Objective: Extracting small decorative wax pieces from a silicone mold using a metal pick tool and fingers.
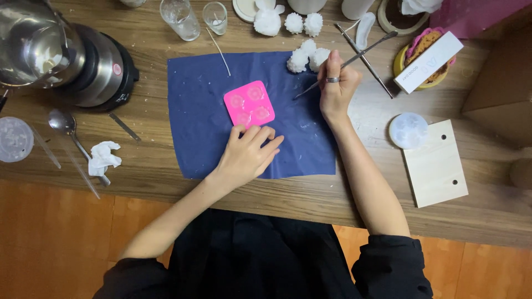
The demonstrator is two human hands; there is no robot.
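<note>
Pinching a thin metal tool (346,63) in my right hand (336,88), I keep those fingers closed narrow around its shaft, with the tip slanting down toward eight o'clock onto the blue cloth (194,111). My left hand (246,155) lies flat, fingers loosely spread and holding nothing, their tips touching the six o'clock edge of the pink mould (249,103). That mould sits near the middle of the cloth, four round cavities filled with pale stuff. At twelve o'clock from my right hand, three white fluffy balls (308,55) cluster on the cloth's far edge. At three o'clock lie a pale round disc (408,130) and a wooden board (438,166) on the worktop (310,194). At nine o'clock, well apart, stands a steel pot (55,55), a spoon (66,124) beside it.
</note>
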